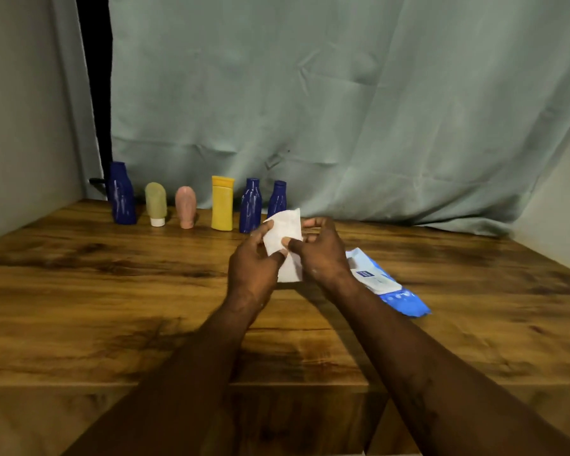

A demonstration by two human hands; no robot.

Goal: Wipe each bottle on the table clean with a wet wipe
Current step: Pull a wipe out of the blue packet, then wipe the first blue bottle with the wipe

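White wipe (285, 230): held up above the counter (112, 291) between both hands, in front of the right-most bottles; partly unfolded, its lower edge hanging between the palms
Left hand (254, 268): fingers (266, 226) curled round the sheet's left edge; thumb pressing it from the front
Right hand (323, 255): thumb and fingertips pinching the sheet's right side; so both hands are clamped on the one sheet
Bottles: six upright in a row at the back of the counter; tall blue bottle (122, 199), green tube (156, 202), pink tube (185, 205), yellow bottle (222, 205), middle blue bottle (250, 205), end blue bottle (277, 197) partly hidden behind the sheet; none is touched
Wipe pack (385, 284): blue and white, lying flat just beside the right wrist
Step in hand: by my reading, readying the sheet, spreading or folding it; no wiping has begun as far as shows
Next move: one hand lets go and takes a bottle, probably a near blue one; the other wraps the sheet round it; lift cleanly, since the neighbours stand close and could tip
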